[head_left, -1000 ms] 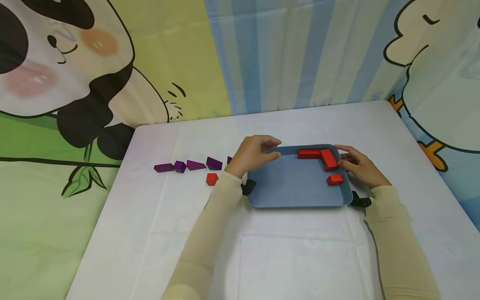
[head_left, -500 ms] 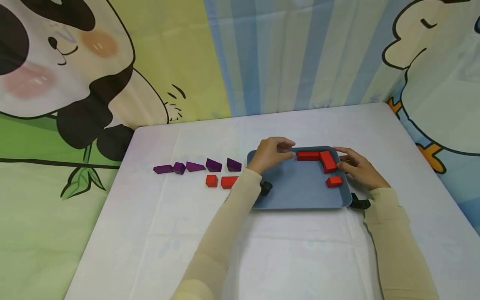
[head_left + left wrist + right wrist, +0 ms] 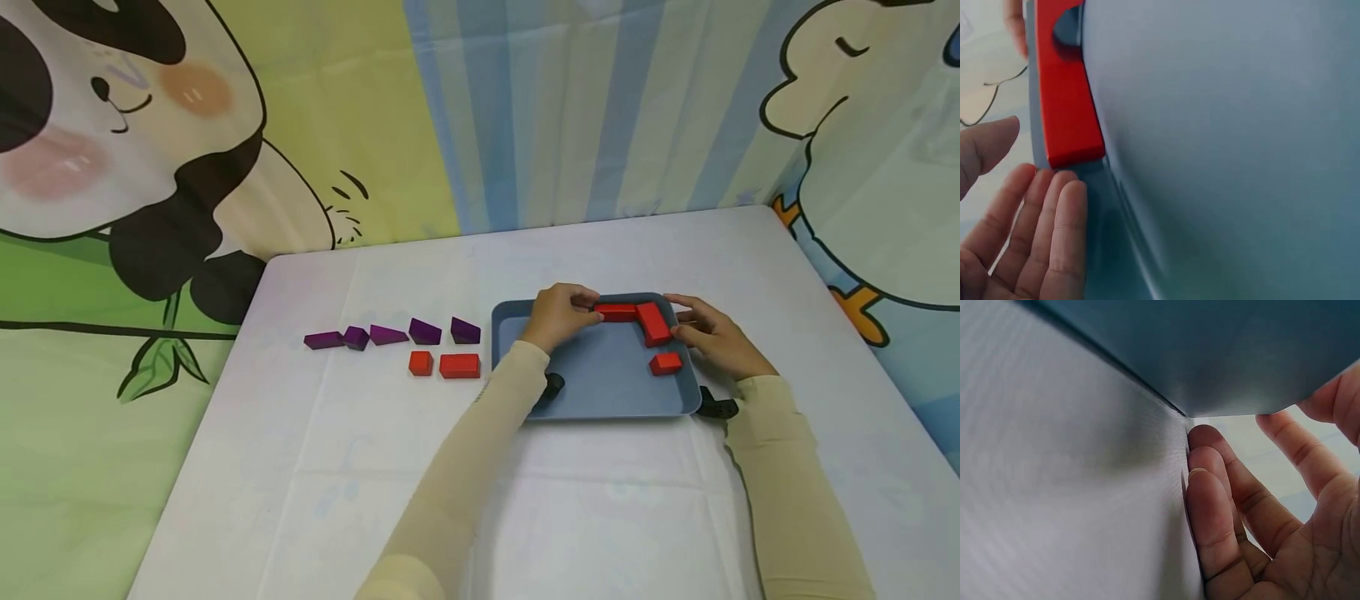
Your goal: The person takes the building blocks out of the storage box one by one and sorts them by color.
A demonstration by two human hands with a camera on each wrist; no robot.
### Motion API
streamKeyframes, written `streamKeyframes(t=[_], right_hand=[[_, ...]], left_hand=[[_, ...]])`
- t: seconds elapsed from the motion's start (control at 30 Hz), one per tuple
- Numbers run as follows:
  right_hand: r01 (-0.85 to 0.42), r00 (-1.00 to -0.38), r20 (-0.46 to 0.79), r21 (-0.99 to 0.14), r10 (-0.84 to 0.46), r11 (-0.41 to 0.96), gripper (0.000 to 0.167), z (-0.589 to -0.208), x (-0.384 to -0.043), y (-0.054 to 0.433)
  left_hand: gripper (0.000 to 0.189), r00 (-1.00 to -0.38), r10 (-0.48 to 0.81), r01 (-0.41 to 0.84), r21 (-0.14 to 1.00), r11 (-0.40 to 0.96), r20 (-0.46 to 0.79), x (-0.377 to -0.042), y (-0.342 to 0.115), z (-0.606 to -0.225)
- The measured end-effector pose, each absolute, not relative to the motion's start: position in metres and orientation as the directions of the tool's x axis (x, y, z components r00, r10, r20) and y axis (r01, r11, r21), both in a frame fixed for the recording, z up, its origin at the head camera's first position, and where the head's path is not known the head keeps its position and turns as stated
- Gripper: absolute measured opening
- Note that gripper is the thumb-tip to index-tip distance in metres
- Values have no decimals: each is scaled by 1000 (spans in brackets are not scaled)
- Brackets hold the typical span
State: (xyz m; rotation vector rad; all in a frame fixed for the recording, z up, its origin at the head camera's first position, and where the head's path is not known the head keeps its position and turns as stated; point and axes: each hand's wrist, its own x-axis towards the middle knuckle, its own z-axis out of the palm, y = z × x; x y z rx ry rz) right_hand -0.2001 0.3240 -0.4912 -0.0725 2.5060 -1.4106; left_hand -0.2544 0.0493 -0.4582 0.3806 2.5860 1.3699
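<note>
In the head view my left hand (image 3: 561, 317) is over the far side of a blue-grey tray (image 3: 592, 402). Its fingertips are by the left end of a red block (image 3: 617, 313) lying along the tray's far edge. The left wrist view shows that hand (image 3: 1035, 231) with fingers extended and thumb apart, close to a red block (image 3: 1072, 119) with a rounded cutout. My right hand (image 3: 720, 337) touches the tray's right edge. In the right wrist view its thumb and index finger meet the tray's outer wall (image 3: 1210, 356). A slanted red block (image 3: 654, 323) and a smaller red block (image 3: 665, 363) also lie in the tray.
Left of the tray, several purple blocks (image 3: 425, 332) form a row on the white-covered table (image 3: 315, 467). A red cube (image 3: 421, 363) and a red rectangular block (image 3: 460, 366) lie nearer. A printed cloth (image 3: 525, 117) hangs behind.
My left hand has moved right across the tray to the far red block, uncovering the red rectangular block and a purple block on the table. The right hand stays at the tray's edge.
</note>
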Motion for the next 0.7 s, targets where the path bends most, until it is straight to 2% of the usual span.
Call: streamKeyframes(t=[0.23,0.4,0.7], right_hand=[[78,-965,-197,-846,-174,528,65,-490,-201,324],[69,-966,-189,-846,-178,528,64,-490,-201,325],[67,-966,-186,-850,-178,523,64,-491,-200,324]], left_hand=[[29,-968,250,164,731,663,-9,-251,64,-460],[27,-962,272,213,657,723,13,-250,70,-463],[18,-955,294,163,758,632,-40,-250,69,-470]])
